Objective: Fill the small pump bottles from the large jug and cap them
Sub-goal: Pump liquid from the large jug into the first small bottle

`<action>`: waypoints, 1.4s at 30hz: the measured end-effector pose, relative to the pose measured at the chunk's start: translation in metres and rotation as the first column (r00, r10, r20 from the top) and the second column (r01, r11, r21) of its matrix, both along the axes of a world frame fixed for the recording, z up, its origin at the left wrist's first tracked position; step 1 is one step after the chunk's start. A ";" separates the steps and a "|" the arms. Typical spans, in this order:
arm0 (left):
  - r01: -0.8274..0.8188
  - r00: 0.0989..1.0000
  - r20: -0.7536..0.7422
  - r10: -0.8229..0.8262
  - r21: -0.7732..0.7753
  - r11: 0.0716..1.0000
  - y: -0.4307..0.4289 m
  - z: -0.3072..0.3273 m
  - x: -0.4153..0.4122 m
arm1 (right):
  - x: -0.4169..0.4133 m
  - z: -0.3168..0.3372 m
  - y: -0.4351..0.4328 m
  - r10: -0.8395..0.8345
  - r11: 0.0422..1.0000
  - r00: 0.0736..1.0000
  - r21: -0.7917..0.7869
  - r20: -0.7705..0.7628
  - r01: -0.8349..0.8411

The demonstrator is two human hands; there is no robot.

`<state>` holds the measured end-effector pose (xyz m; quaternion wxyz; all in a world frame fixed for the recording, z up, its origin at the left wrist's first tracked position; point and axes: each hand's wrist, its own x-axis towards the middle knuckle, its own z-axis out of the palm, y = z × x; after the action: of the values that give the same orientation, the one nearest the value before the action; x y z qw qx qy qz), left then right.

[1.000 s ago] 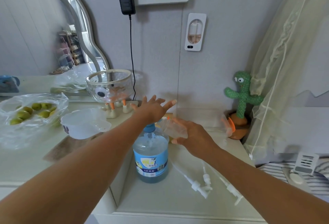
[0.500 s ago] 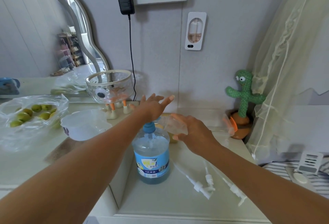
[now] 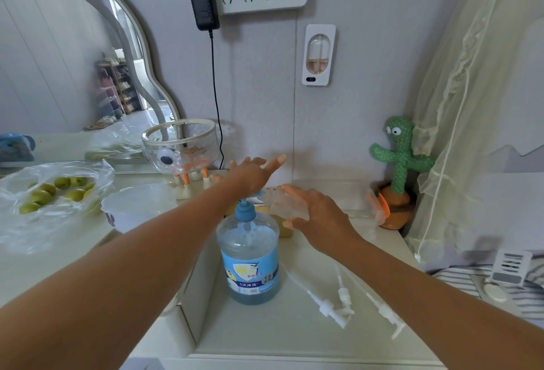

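Note:
A large clear jug [image 3: 249, 255] of blue liquid, with a blue pump head [image 3: 245, 209] and a blue label, stands on the white counter [image 3: 282, 337]. My left hand [image 3: 250, 177] rests palm-down on top of the pump head, fingers spread. My right hand [image 3: 316, 216] holds a small clear bottle [image 3: 284, 206] tilted on its side, its mouth close to the pump's spout. Three white pump caps [image 3: 338, 305] with long tubes lie loose on the counter to the jug's right. Another clear bottle [image 3: 375, 208] lies near the cactus toy.
A green cactus toy [image 3: 399, 169] stands at the back right beside a sheer curtain [image 3: 471, 105]. On the raised surface to the left sit a white bowl [image 3: 132, 208], a bag of green fruit [image 3: 50, 193], a clear bowl on feet [image 3: 182, 146] and a mirror [image 3: 73, 75].
My left hand has risen a little and the blue pump head shows more below it. The right hand and small bottle have stayed by the spout.

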<state>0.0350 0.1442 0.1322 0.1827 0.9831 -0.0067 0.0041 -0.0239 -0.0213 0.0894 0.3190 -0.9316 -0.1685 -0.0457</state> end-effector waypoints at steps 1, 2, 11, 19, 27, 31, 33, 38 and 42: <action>0.016 1.000 0.007 -0.016 0.034 0.999 -0.001 -0.001 -0.001 | 0.000 -0.003 0.001 -0.002 1.000 1.000 0.006 -0.007 0.002; 0.014 1.000 -0.002 -0.014 0.063 0.998 -0.001 -0.004 -0.002 | 0.000 -0.006 0.002 -0.007 1.000 1.000 0.016 -0.014 0.007; -0.011 1.000 -0.009 0.012 0.039 0.999 -0.001 -0.006 -0.003 | -0.008 -0.010 0.003 0.009 0.991 0.999 0.133 -0.045 -0.003; 0.004 1.000 -0.010 -0.004 -0.003 1.000 0.000 0.001 -0.005 | -0.001 -0.007 0.004 -0.010 0.997 1.000 0.077 -0.013 0.011; -0.006 1.000 -0.023 0.008 0.094 0.996 0.004 -0.022 0.006 | -0.010 -0.015 0.004 -0.001 0.993 0.998 0.118 -0.069 0.009; -0.055 0.998 0.006 0.055 0.143 0.988 0.014 -0.027 0.030 | -0.009 -0.008 0.003 0.010 0.991 0.998 0.133 -0.055 -0.002; -0.049 0.999 -0.005 0.051 0.143 0.988 0.016 -0.028 0.034 | -0.007 -0.007 0.003 0.016 0.991 0.999 0.135 -0.043 -0.010; -0.055 0.998 0.021 0.052 0.133 0.990 0.009 -0.017 0.016 | -0.005 -0.013 0.003 0.001 0.990 0.999 0.140 -0.041 0.005; -0.083 0.996 -0.036 0.086 0.071 0.994 -0.001 -0.012 -0.002 | -0.005 -0.017 0.005 -0.037 0.997 0.997 0.066 -0.065 0.041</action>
<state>0.0327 0.1430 0.1197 0.1483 0.9882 0.0383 -0.0074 -0.0284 -0.0162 0.0728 0.3543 -0.9244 -0.1382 -0.0279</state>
